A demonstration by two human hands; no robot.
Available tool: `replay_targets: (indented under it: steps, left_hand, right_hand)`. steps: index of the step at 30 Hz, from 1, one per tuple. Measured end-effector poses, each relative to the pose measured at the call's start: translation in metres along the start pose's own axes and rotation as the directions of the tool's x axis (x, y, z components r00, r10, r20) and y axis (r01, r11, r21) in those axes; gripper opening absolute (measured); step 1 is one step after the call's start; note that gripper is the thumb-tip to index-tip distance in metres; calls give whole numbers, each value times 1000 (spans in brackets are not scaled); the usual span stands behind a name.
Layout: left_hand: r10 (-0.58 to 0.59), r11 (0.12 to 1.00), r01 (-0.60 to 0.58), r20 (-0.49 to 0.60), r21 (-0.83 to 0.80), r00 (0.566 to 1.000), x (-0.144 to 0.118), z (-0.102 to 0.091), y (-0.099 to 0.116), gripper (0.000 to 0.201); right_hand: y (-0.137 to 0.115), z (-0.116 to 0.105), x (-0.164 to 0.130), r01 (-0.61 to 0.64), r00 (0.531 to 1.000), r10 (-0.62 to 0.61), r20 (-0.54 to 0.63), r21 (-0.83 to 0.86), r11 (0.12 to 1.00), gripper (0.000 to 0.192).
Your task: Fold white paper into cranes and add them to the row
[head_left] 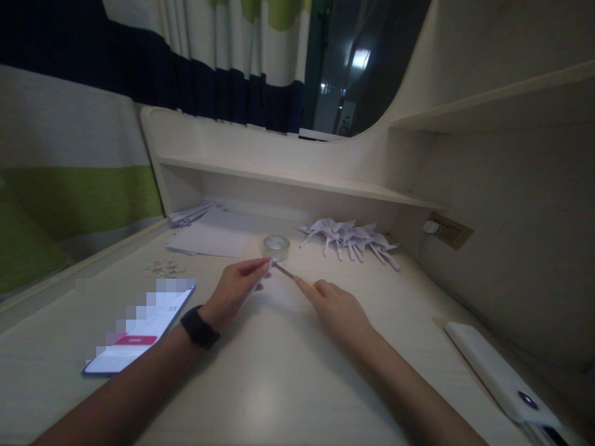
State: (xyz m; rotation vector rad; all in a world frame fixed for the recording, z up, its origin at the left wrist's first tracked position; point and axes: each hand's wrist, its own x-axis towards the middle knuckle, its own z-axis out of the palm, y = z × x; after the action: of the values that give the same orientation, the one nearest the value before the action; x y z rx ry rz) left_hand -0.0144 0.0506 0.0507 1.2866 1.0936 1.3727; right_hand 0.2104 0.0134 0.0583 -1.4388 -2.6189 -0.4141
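In the head view, my left hand (235,288) pinches a slim white paper stick (251,291), its upper tip between thumb and fingers. My right hand (337,310) is closed round a box cutter (284,271) with a grey blade and a bit of yellow handle showing. The blade points left and its end meets the stick's tip at my left fingertips; whether it is cutting in I cannot tell. Just behind the fingertips, a roll of clear tape (276,248) lies on the desk.
Several paper pinwheels (346,238) lie at the back right. White sheets (211,234) and rolled paper sticks (195,212) are at the back left. Small pale pieces (165,268) sit behind a lit phone (158,322). A long white device (502,371) is at the right, below a wall socket (449,230).
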Motion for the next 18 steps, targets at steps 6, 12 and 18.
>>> replay_targets:
  steps: [6, 12, 18]
  left_hand:
    - [48, 998, -47, -19, 45, 999, -1, 0, 3, 30]
    - [75, 994, -70, -61, 84, 995, -2, 1, 5, 26]
    - [98, 985, -90, -48, 144, 994, -3, 1, 6, 26]
  right_hand:
    - [0, 4, 0, 1, 1000, -2, 2, 189, 982, 65]
    - [-6, 8, -2, 101, 993, -40, -109, 636, 765, 49]
    - [-7, 11, -1, 49, 998, -19, -62, 515, 856, 54]
